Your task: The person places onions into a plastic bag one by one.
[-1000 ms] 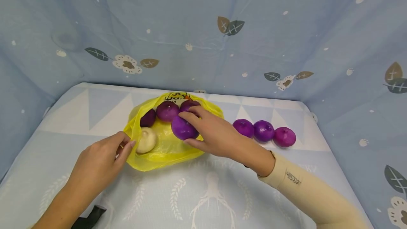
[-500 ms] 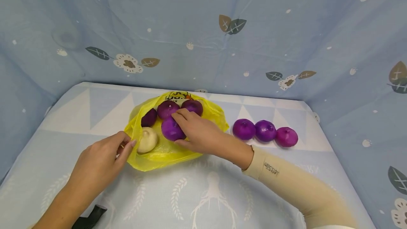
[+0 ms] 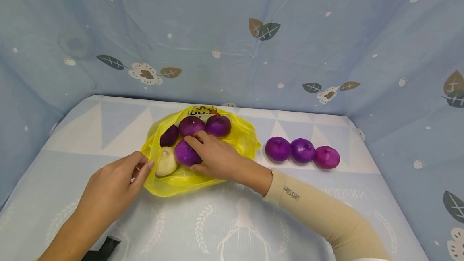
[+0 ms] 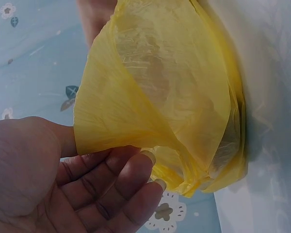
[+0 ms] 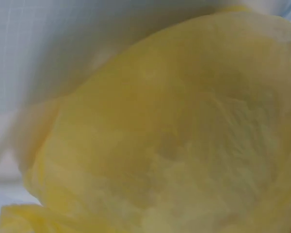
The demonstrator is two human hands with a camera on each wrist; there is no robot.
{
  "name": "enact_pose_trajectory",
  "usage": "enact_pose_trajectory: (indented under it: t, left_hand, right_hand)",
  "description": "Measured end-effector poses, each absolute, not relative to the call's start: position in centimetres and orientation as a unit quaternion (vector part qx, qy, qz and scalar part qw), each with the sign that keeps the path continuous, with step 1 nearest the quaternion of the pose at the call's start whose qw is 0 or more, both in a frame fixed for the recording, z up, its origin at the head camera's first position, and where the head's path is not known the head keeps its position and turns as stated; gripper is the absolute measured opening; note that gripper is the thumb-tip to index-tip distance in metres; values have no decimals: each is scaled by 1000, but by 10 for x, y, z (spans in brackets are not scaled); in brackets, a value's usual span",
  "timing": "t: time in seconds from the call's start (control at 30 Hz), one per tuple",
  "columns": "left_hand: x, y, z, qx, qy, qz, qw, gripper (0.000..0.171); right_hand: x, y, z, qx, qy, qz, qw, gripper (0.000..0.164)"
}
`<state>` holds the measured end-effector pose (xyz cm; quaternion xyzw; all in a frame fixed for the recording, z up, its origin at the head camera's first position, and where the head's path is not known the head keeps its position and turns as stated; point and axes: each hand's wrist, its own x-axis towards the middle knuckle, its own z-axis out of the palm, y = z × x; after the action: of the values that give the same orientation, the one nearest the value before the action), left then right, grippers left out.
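Note:
A yellow plastic bag (image 3: 239,140) lies open on the table, its left edge pinched between thumb and fingers of my left hand (image 3: 117,178). In the left wrist view the bag's yellow film (image 4: 114,107) is caught at the thumb of that hand (image 4: 82,179). My right hand (image 3: 217,156) reaches into the bag and grips a purple onion (image 3: 185,154) beside a white onion (image 3: 166,162). Behind them in the bag sit a dark purple onion (image 3: 169,135) and two more, a middle onion (image 3: 191,126) and a right-hand onion (image 3: 218,125). Yellow film (image 5: 160,126) fills the right wrist view, hiding the right hand.
To the right of the bag, three purple onions stand in a row: a left one (image 3: 278,149), a middle one (image 3: 302,150) and a pinker one (image 3: 326,157). A patterned cloth (image 3: 235,233) covers the table. Blue curtains (image 3: 217,31) hang behind it.
My right hand has moved left and deeper into the bag with the purple onion, bringing it next to the white one. My left hand keeps its pinch on the bag's edge.

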<state>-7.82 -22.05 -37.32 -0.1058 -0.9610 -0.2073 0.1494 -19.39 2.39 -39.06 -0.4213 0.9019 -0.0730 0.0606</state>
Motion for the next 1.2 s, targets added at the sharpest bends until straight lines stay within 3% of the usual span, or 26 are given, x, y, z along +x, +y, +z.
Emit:
enact_pose_trajectory:
  t: [0.63, 1.2]
  left_hand:
    - [-78, -221, -377, -115, -957, -207, 170, 22]
    - [-78, -221, -377, -117, -956, -206, 170, 22]
  right_hand:
    - [-197, 24, -405, -416, 903, -96, 39, 68]
    - [-191, 13, -409, -384, 922, -57, -18, 65]
